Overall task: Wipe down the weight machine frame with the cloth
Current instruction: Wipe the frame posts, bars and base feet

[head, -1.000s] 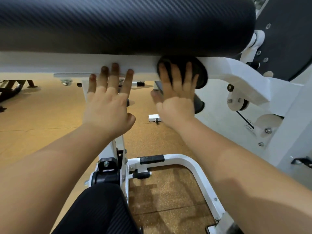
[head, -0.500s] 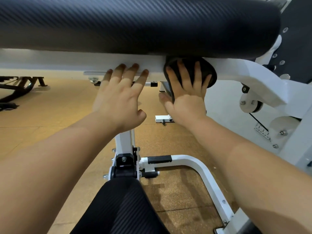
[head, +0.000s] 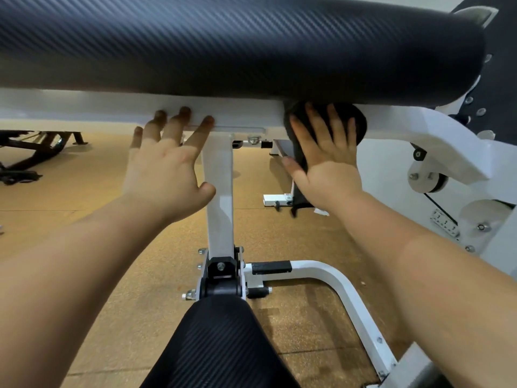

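The left hand point(head: 167, 169) has slid left along the rigid frame point(head: 246, 116), fingers flat, while the right hand point(head: 326, 161), also flat, pins the soft, limp cloth point(head: 359, 126), probably best kept pressed under the palm.

Tan, cork-like floor point(head: 84, 219) with thin seams carries the white frame point(head: 436, 135). Its curved base tube point(head: 363, 320) lies flat on the floor, and an upright post point(head: 218, 191) rises from a black bracket point(head: 221, 278) just above it. Farther back a small white foot point(head: 275, 199) rests on the floor; dark equipment point(head: 30, 152) stands well apart at far left.
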